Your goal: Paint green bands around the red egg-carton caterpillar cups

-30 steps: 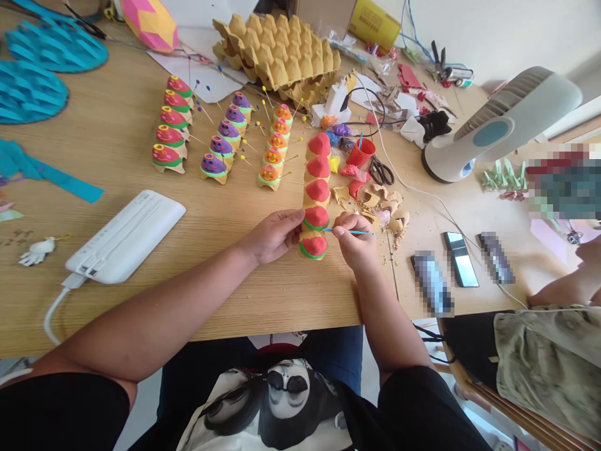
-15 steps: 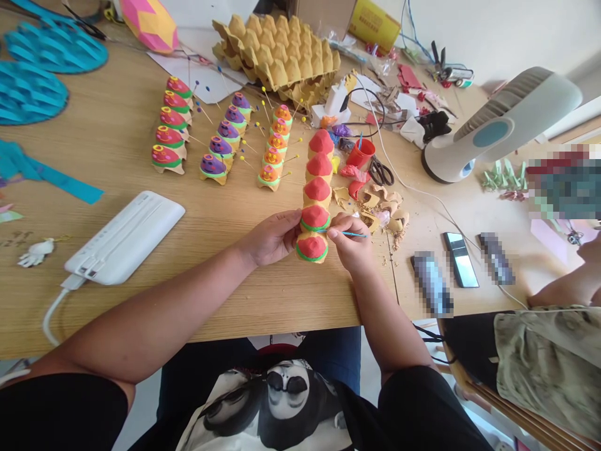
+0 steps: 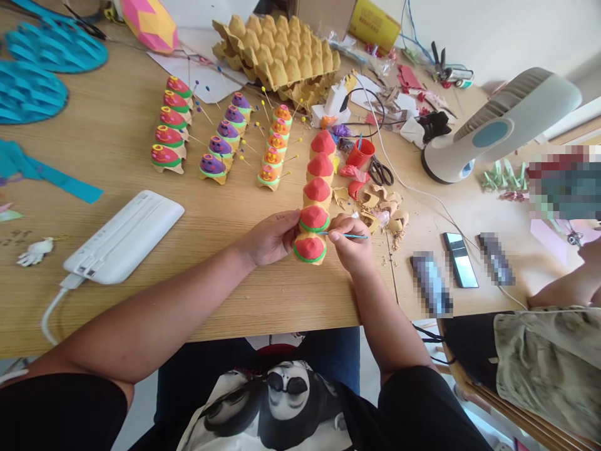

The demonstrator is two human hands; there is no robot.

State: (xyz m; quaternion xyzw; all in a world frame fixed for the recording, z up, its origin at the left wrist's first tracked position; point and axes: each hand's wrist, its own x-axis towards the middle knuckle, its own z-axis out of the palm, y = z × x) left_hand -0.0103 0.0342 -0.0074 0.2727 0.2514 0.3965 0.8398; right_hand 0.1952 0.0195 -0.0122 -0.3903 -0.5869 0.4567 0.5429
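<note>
A strip of egg-carton cups (image 3: 317, 188) with red tops lies on the wooden table (image 3: 117, 156); its two nearest cups have green rings. My left hand (image 3: 270, 237) grips the near end of the strip from the left. My right hand (image 3: 351, 241) pinches a thin blue stick (image 3: 350, 235) whose tip touches the strip between the two ringed cups. Three finished strips stand further back: a red one (image 3: 169, 123), a purple one (image 3: 225, 136) and an orange one (image 3: 277, 145), with pins stuck in and around them.
A white power strip (image 3: 123, 237) lies at the left, blue paper cut-outs (image 3: 32, 69) at the far left. An egg tray (image 3: 279, 53), red cup (image 3: 361, 152), scissors (image 3: 380, 170), carton scraps (image 3: 382, 207) and a fan (image 3: 502, 122) stand behind. Phones (image 3: 460, 258) lie right. Another person's arm (image 3: 563, 291) is at the right edge.
The carton strip's near end has swung slightly left and towards me. My right hand with the stick has moved left, closer against the strip.
</note>
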